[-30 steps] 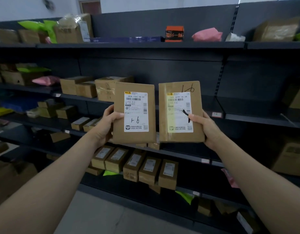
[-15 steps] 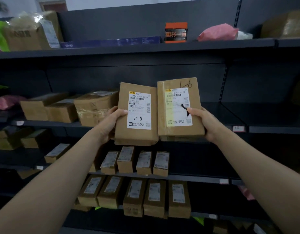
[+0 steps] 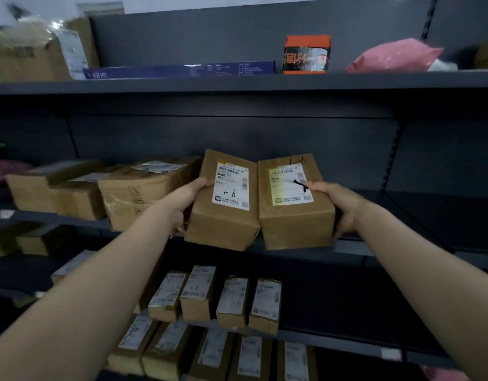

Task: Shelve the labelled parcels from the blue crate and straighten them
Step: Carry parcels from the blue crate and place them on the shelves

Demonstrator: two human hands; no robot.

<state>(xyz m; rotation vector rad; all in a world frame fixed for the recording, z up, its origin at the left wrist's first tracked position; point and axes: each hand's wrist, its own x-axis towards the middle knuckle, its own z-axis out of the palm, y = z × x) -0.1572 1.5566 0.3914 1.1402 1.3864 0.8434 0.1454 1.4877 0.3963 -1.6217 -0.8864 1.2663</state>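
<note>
Tips both parcels back and carries them in toward the middle shelf (image 3: 435, 213), where half a second ago held them upright with labels square to the view. Grips the left parcel (image 3: 223, 224), white label marked in pen, with the left hand (image 3: 188, 200): thumb curled over the top face, fingers wrapped under the near left edge. Clamps the right parcel (image 3: 295, 224), yellow-tinted label, with the right hand (image 3: 340, 206) the same way, thumb at the label's edge, fingers under the right side. Holds the two side by side at centre frame, touching along their inner edges, front ends overhanging the shelf lip. Cannot tell whether the undersides already rest on the board. Sets them just right of a larger taped carton (image 3: 138, 193) at centre left. Reads as the placing step nearly done: probably wants a slide back, a release, then squaring the fronts with the neighbours. Leaves bare shelf toward the right of the frame. Shows no blue crate.
</note>
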